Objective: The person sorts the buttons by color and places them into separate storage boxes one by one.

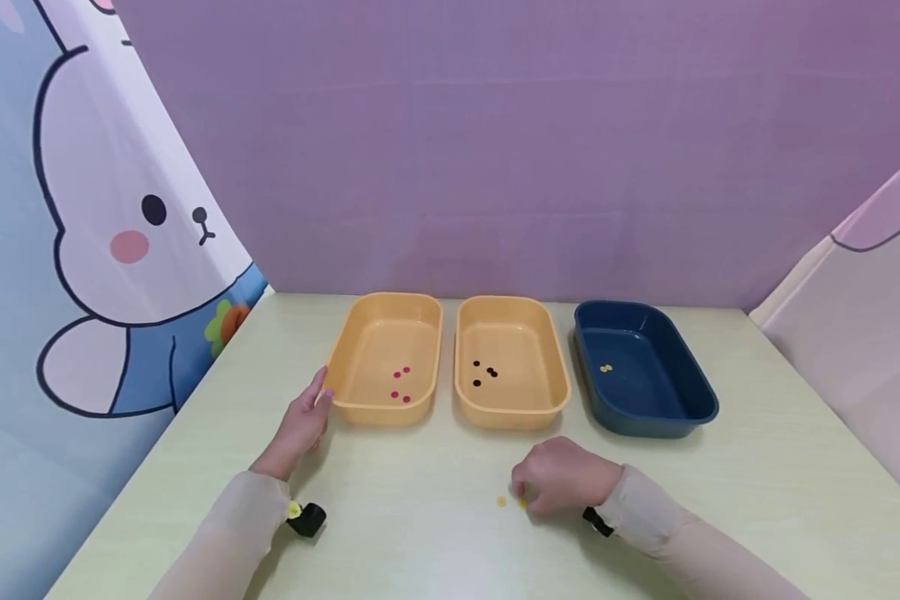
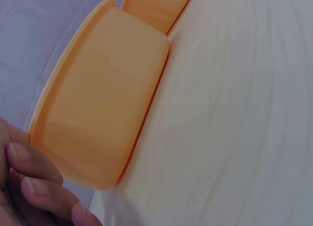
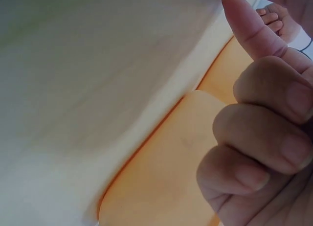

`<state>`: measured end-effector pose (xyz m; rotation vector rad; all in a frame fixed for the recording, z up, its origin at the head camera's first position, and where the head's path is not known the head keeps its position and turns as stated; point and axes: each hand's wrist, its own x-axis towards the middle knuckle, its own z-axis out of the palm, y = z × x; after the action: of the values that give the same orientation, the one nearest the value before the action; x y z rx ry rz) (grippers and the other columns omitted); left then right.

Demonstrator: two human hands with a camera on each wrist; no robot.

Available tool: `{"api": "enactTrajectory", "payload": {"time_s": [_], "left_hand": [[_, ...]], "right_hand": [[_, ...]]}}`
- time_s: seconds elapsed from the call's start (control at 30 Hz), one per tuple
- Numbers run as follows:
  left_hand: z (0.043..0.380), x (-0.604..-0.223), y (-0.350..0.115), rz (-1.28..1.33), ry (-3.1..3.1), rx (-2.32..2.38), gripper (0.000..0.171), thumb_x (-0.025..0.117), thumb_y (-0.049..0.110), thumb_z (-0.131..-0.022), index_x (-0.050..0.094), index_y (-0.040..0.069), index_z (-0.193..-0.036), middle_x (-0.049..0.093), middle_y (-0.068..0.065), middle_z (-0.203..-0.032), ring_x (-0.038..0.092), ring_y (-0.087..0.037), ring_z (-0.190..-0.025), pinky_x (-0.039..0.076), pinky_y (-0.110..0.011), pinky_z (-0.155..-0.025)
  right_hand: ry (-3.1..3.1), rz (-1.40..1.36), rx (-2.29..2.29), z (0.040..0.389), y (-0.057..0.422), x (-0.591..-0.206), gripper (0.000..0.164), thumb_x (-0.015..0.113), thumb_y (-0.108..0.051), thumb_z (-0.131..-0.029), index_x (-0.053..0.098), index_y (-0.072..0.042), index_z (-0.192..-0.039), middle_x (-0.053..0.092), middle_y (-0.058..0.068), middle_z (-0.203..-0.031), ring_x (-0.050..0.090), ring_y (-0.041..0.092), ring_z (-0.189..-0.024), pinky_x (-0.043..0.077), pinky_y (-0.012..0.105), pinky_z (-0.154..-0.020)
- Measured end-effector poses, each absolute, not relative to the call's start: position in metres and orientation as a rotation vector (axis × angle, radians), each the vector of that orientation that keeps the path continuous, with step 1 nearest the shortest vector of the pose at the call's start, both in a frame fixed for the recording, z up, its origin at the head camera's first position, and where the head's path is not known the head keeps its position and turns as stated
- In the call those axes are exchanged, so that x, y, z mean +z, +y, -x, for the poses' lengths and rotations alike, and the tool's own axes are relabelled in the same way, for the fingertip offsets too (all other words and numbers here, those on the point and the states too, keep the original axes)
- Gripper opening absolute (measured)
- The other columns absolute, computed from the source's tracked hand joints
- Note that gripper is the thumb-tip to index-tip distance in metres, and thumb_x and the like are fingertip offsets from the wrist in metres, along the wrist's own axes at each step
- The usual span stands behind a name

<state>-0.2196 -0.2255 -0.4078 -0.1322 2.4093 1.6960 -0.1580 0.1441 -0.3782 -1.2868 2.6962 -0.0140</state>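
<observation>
My left hand (image 1: 303, 421) is at the near left corner of the left orange tub (image 1: 375, 414), thumb and forefinger against its rim. In the left wrist view its other fingers (image 2: 44, 194) curl below that rim. My right hand (image 1: 562, 477) is low over the table with fingers curled. By its fingertips lies a small yellow disc (image 1: 522, 503), partly covered; a second yellow piece (image 1: 501, 501) lies just left. Whether anything is pinched is hidden. In the right wrist view several curled fingers (image 3: 259, 133) show, with one digit extended.
Several pink discs (image 1: 397, 375) lie in the left tub. The middle orange tub (image 1: 513, 419) holds several black discs (image 1: 477, 383). Further right, a dark blue tub (image 1: 645, 423) has yellow discs (image 1: 606, 367) inside. A purple cloth (image 1: 495, 167) hangs behind the table (image 1: 390, 533).
</observation>
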Motion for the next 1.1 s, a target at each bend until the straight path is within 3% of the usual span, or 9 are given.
{"api": "enactTrajectory", "payload": {"time_s": [0.27,1.1], "left_hand": [[0.2186,-0.4034,-0.2249,0.079,2.439,1.702,0.056,0.032,0.024,-0.105,0.009,0.014,-0.155,0.033,0.004,-0.052,0.028,-0.008,-0.040,0.033,-0.023,-0.041],[0.2184,-0.4085,-0.2265,0.086,2.413,1.677,0.056,0.031,0.028,-0.106,0.007,0.017,-0.155,0.033,0.004,-0.053,0.029,-0.008,-0.042,0.032,-0.022,-0.042]], "right_hand": [[2.670,1.283,-0.029,0.1610,0.1415,-0.3763,0.013,0.077,-0.017,-0.069,0.067,-0.023,-0.075,0.059,-0.017,-0.070,0.047,-0.001,-0.060,0.040,0.019,-0.057],[2.658,1.303,0.084,0.1544,0.1341,-0.3776,0.016,0.076,-0.019,-0.065,0.061,-0.025,-0.065,0.050,-0.018,-0.062,0.042,-0.002,-0.056,0.036,0.019,-0.054]]}}
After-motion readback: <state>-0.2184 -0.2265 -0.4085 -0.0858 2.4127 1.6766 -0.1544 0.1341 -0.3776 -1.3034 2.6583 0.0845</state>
